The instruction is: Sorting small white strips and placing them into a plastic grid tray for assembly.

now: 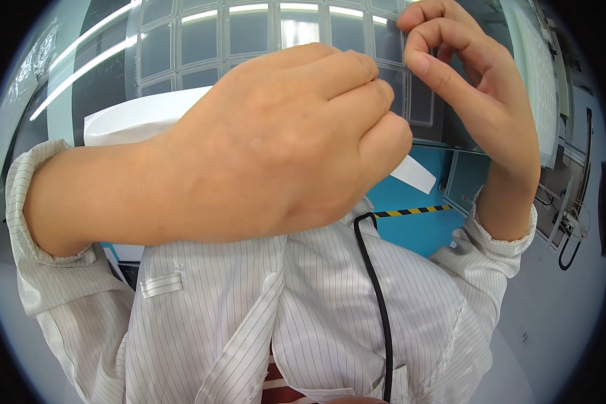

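My left hand [276, 145] is raised close in the middle of the head view, its back turned up and its fingers curled under. Whatever those fingers hold, if anything, is hidden behind the knuckles. At the upper right my right hand [481, 87] is also raised, thumb and forefinger bent together in a pinch. Nothing I can name shows between their tips. Both hands hang above the near side of a clear plastic tray [223, 37] with several rectangular compartments. A white sheet [138, 118] lies beyond my left wrist.
A blue surface [411, 236] with yellow-and-black striped tape [414, 212] lies below the tray's near edge. A white paper strip [416, 175] juts out there. A black cord [377, 296] runs down my striped white smock [209, 303]. Equipment with cables [571, 219] stands at the right.
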The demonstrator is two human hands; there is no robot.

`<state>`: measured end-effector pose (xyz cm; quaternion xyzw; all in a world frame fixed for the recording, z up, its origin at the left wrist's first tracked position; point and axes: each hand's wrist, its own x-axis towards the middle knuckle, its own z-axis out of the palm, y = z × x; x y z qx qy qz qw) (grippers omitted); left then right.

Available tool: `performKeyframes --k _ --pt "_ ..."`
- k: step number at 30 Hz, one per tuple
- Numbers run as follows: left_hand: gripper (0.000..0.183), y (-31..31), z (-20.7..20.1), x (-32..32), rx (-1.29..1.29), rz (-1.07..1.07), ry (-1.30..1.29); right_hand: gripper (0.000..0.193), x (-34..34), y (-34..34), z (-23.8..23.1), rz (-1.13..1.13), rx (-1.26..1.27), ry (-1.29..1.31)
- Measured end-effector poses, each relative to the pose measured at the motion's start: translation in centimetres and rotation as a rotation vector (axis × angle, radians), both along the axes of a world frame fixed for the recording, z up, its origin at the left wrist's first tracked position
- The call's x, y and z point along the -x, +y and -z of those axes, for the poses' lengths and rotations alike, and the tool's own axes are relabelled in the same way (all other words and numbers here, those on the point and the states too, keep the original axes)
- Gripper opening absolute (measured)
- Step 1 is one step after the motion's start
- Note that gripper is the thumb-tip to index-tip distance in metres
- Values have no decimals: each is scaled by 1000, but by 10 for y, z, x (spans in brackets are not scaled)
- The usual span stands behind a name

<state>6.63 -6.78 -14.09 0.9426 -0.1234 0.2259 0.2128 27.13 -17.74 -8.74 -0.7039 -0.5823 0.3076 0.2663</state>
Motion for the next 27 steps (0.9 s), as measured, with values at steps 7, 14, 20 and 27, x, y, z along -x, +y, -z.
performKeyframes --k 7,14,20,27 --pt "21 -2 -10 2 -21 4 26 11 16 -1 -22 37 93 68" --pt "23 -5 -15 5 -33 -7 10 8 19 -1 -23 33 58 30" --pt "24 -6 -14 4 15 0 -5 8 19 -5 -17 15 0 -2" --pt "24 -4 -14 -10 -132 -8 -152 10 25 -15 -21 33 -43 -20"
